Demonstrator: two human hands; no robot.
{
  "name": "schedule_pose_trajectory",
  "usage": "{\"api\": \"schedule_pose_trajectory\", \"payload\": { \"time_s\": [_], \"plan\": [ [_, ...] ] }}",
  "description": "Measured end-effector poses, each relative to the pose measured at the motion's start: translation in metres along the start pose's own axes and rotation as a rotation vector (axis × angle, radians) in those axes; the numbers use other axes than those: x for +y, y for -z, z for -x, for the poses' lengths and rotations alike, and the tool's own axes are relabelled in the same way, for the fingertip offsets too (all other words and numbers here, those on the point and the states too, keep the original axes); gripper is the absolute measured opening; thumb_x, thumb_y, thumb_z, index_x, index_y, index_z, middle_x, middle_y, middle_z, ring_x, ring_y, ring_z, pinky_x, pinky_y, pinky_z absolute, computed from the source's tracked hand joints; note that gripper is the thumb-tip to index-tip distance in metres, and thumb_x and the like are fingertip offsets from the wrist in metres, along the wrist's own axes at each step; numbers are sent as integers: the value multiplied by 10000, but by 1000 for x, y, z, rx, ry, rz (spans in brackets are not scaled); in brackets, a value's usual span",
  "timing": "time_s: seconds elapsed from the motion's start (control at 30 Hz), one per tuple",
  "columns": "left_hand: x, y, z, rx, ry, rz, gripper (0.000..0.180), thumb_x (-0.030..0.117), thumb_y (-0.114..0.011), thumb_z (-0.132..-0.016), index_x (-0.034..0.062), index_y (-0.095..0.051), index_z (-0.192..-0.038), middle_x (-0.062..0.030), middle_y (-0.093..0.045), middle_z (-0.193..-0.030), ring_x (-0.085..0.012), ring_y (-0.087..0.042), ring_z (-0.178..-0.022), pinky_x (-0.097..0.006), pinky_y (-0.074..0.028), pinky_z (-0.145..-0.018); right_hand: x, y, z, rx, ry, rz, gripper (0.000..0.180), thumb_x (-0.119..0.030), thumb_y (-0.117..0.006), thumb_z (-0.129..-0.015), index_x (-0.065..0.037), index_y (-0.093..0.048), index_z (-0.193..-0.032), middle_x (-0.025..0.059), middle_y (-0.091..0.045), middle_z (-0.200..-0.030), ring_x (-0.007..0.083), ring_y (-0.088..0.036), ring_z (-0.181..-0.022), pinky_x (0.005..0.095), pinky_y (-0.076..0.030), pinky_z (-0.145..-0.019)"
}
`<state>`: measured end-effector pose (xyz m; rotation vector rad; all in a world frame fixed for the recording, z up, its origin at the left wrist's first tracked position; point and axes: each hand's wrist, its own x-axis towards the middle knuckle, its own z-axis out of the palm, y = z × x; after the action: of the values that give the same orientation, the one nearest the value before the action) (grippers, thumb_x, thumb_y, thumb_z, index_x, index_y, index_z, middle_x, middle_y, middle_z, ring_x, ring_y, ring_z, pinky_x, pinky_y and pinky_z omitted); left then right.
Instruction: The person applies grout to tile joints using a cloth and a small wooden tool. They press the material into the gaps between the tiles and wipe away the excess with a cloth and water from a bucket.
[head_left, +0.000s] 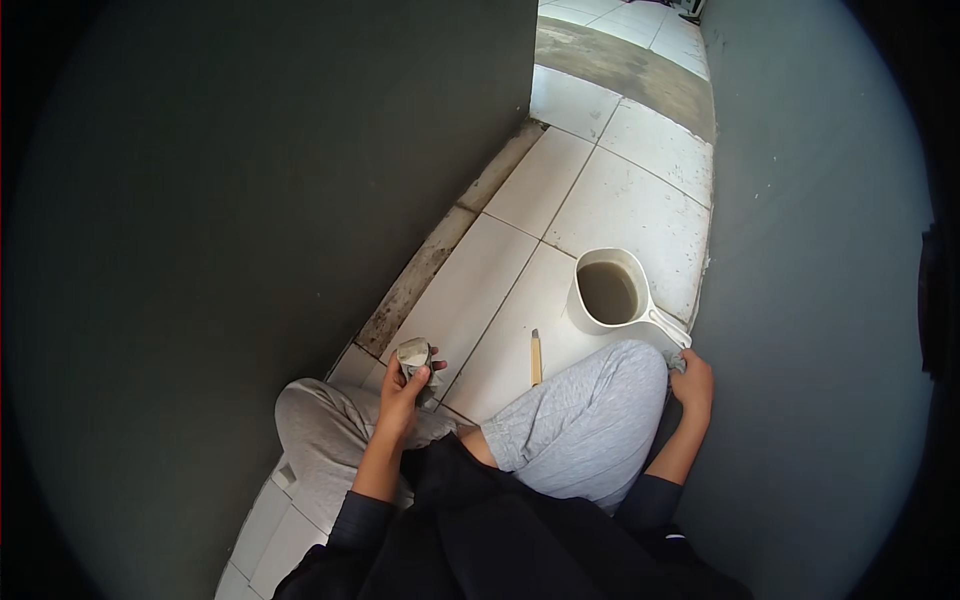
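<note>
My left hand (pixel 403 392) is closed around a pale, rough, whitish-grey lump (pixel 413 352), held above the floor near my left knee; its exact kind cannot be made out. Beyond my right knee, my right hand (pixel 692 382) has its fingers closed on a small crumpled grey cloth-like piece (pixel 676 362), partly hidden by the knee. Just past that hand is the handle of a white water dipper (pixel 590 312), which stands upright with murky brownish water in it. Between my legs and the dipper lies a yellow utility knife (pixel 536 358).
White floor tiles (pixel 490 290) with dark joints run between a dark grey wall (pixel 250 200) on the left and a grey-blue wall (pixel 820 250) close on the right. A dirty raised ledge (pixel 430 260) edges the left wall. A bare cement strip (pixel 620 65) crosses the floor farther off.
</note>
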<state>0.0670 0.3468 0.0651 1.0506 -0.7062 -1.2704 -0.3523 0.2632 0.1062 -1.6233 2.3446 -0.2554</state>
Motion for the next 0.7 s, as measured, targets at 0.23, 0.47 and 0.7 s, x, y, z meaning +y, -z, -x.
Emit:
{"api": "schedule_pose_trajectory", "payload": {
  "time_s": [0.23, 0.47, 0.7],
  "plan": [
    [31, 59, 2, 189, -152, -5, 382, 193, -565, -867, 80, -432, -1206, -78, -560, -1125, -190, -564, -975, -296, -451, -780, -146, 28, 40, 13, 671, -372, 441, -15, -579, -753, -98, -529, -1184, 131, -578, -952, 258, -564, -816, 317, -439, -710],
    [18, 63, -13, 321, -158, 183, 333, 182, -545, -883, 82, -450, -1186, -57, -573, -1096, -149, -563, -925, -276, -455, -759, -249, -87, 97, -375, 1066, -235, 283, -81, -637, -703, -156, -665, -974, 79, -568, -903, 266, -594, -759, 357, -483, -678],
    [23, 59, -18, 279, -140, 226, 319, 169, -589, -858, 48, -467, -1127, -47, -574, -1036, -140, -569, -882, -281, -440, -803, -252, -156, 136, -473, 1153, 176, 402, -66, -719, -610, -165, -662, -995, 87, -486, -886, 271, -514, -842, 341, -458, -727]
  ]
}}
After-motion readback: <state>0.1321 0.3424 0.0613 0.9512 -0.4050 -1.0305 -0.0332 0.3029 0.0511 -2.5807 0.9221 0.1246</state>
